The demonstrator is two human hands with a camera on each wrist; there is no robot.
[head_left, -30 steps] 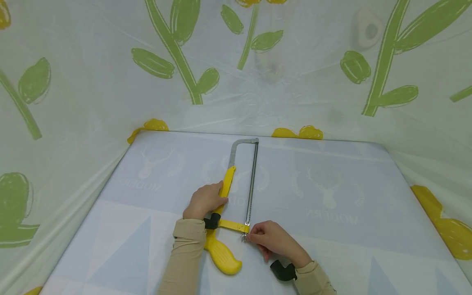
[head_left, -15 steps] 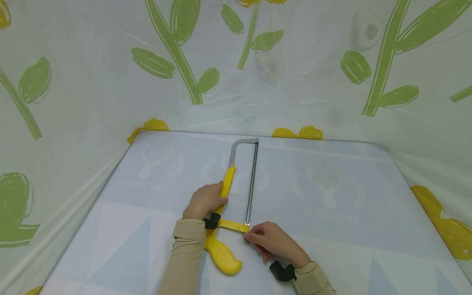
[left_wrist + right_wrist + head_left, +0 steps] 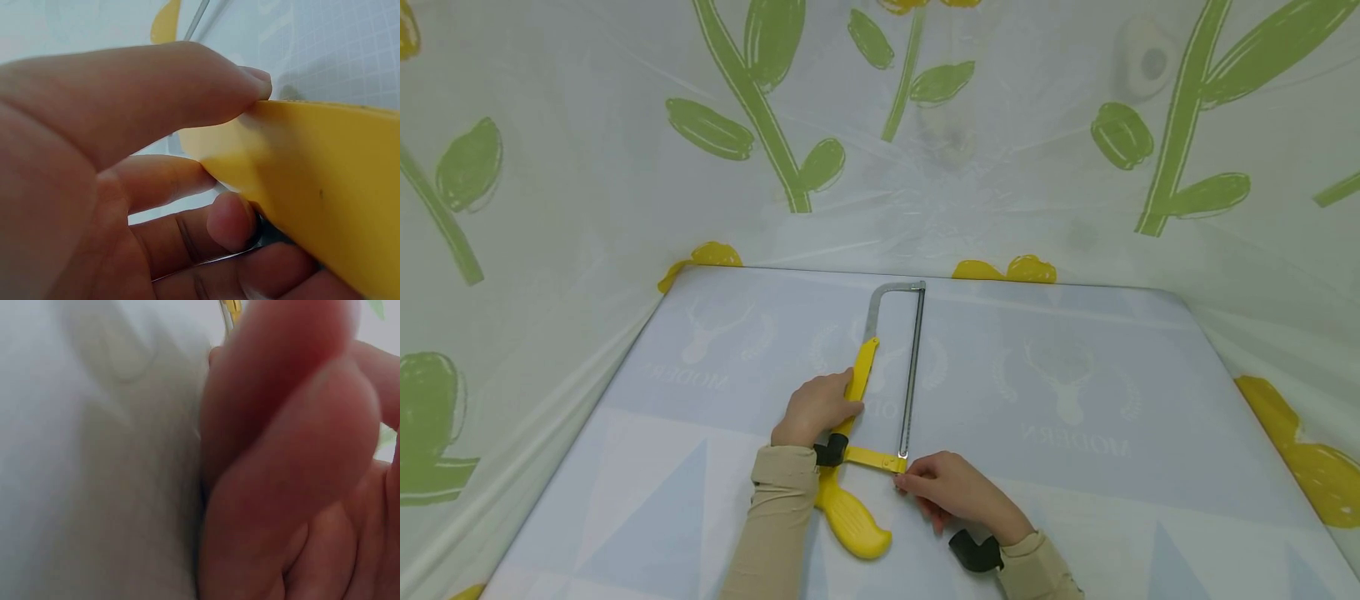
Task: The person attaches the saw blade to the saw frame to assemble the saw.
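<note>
A hacksaw (image 3: 855, 525) with a yellow handle and a silver front bow lies on the table, its blade (image 3: 913, 367) to the right. My left hand (image 3: 817, 408) grips the yellow frame tube. In the left wrist view, the thumb (image 3: 206, 87) presses on the tube's edge and the fingers curl beneath it. At the near end of the blade, my right hand (image 3: 955, 487) pinches the small metal wing nut, which its fingertips mostly hide. Curled fingers (image 3: 281, 456) fill much of the right wrist view, close to the tabletop.
The pale table cover (image 3: 1112, 500) has printed deer heads and triangles. Beyond the far edge hangs a whitish sheet (image 3: 1000, 192) with green leaves and yellow flowers. Each wrist carries a black mount (image 3: 976, 552).
My right fingertips have shifted slightly, covering the wing nut that showed a second ago. The left hand and the hacksaw have stayed in place.
</note>
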